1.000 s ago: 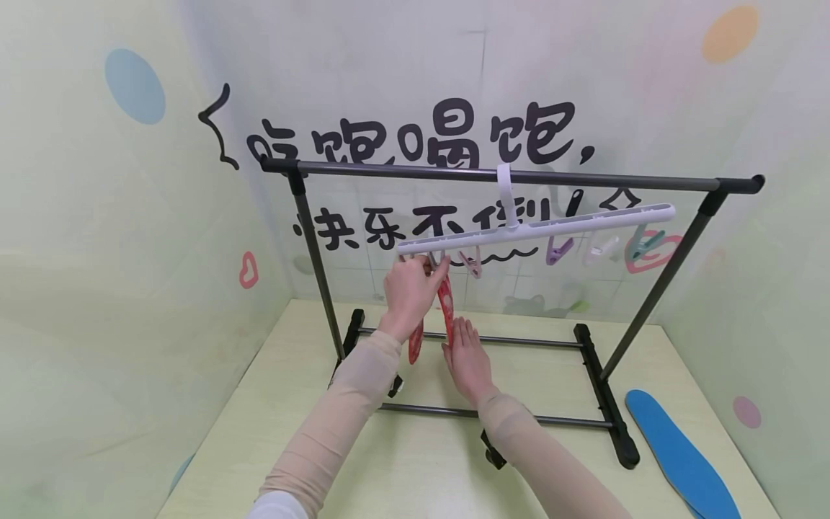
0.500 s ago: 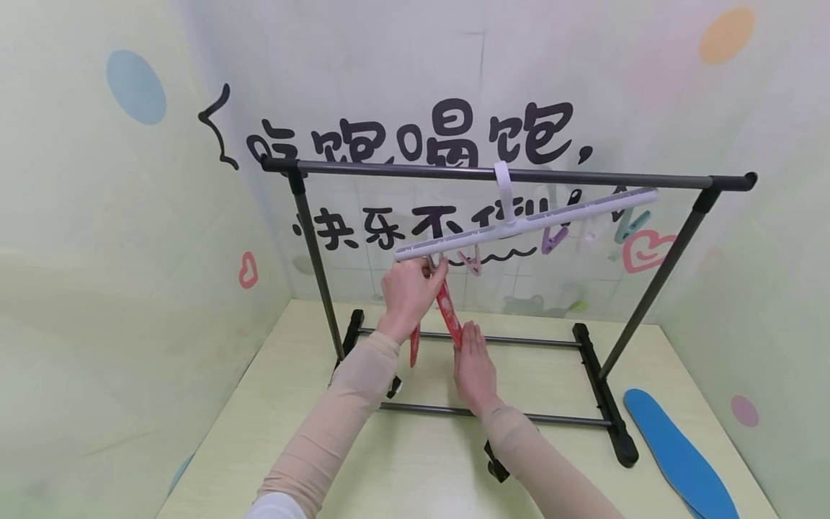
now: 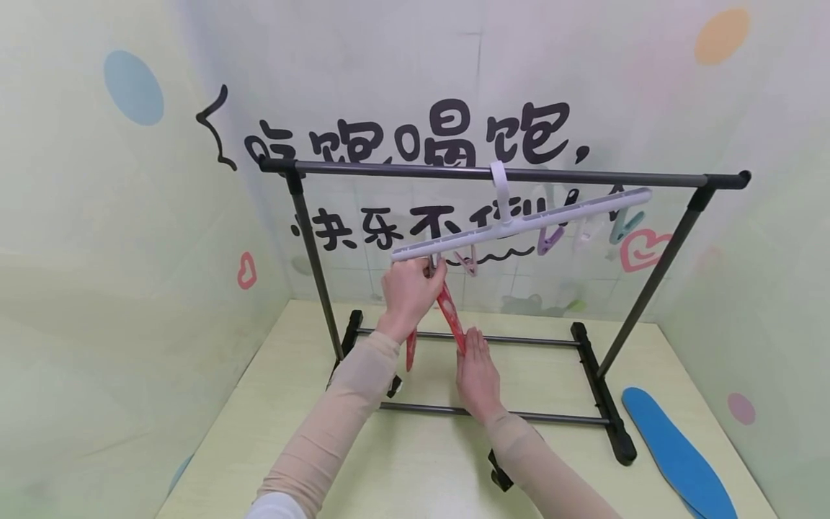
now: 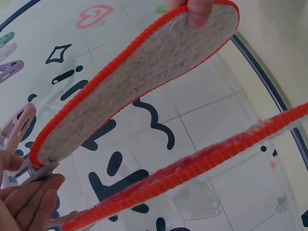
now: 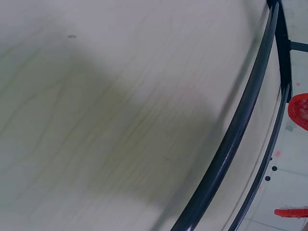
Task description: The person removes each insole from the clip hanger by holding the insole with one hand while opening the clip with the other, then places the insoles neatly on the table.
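A lilac hanger (image 3: pixel 467 236) with several clothespins hangs from the rack's top bar, its left end lower. My left hand (image 3: pixel 410 292) pinches a grey clothespin (image 4: pixel 36 172) under that end; its jaws are at the narrow tip of a red-edged insole (image 3: pixel 450 310). The felt side of this insole shows in the left wrist view. My right hand (image 3: pixel 478 375) holds its lower, wide end, with a digit (image 4: pixel 199 13) lying on the felt. A second red insole (image 4: pixel 192 168) hangs from another clip beside it, partly hidden by my left hand in the head view.
The black rack (image 3: pixel 603 389) stands on a pale wooden table (image 3: pixel 415 461). At the right lies a blue insole (image 3: pixel 677 454). Pink (image 3: pixel 468 261), purple (image 3: pixel 550 239) and teal (image 3: pixel 626 226) clothespins hang along the hanger. A wall with black lettering stands behind.
My right hand has shifted slightly right and down, drawing the insole's lower end rightward to a slant. The hanger has tilted and turned a little. My left hand stays almost in place.
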A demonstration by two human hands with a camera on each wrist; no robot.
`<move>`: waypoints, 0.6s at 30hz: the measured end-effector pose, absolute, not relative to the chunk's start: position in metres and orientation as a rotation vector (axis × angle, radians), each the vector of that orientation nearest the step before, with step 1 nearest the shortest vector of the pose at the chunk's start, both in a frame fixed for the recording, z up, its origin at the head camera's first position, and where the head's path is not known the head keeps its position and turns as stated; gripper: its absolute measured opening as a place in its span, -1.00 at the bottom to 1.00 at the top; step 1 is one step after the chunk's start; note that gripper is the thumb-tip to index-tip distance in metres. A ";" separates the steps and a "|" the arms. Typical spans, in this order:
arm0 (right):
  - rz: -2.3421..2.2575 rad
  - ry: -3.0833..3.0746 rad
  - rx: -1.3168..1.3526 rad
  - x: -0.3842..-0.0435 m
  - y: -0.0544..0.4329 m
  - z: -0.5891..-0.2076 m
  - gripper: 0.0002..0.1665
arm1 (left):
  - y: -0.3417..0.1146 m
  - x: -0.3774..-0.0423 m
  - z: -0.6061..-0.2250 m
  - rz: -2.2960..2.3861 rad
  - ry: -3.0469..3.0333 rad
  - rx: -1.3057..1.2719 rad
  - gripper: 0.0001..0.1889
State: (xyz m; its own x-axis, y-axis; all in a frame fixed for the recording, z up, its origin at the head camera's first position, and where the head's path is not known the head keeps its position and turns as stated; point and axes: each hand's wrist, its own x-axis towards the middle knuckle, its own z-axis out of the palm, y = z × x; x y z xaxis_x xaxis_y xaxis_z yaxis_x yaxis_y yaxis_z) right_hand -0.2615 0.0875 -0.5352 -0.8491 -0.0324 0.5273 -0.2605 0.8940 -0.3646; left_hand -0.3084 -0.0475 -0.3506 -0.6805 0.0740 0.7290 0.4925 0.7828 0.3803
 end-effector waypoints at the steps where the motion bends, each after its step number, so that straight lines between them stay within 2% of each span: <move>1: 0.594 -2.525 0.202 -0.260 0.090 -0.536 -0.42 | -0.047 -0.308 -0.350 -0.730 -2.237 -0.420 -0.54; 7: 0.590 -2.472 0.138 -0.252 0.107 -0.541 -0.43 | -0.046 -0.307 -0.349 -0.755 -2.241 -0.419 -0.50; 18: 0.555 -2.417 0.119 -0.245 0.145 -0.542 -0.42 | -0.048 -0.306 -0.352 -0.794 -2.297 -0.415 -0.53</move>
State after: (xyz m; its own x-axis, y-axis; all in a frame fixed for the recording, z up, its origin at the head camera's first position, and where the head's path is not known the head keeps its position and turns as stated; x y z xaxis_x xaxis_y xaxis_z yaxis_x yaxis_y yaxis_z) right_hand -0.2454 0.1449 -0.5424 -0.7865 0.0533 0.6152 -0.2204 0.9064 -0.3604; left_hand -0.3058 -0.0479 -0.3516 -0.7297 0.0773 0.6794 0.4805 0.7649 0.4290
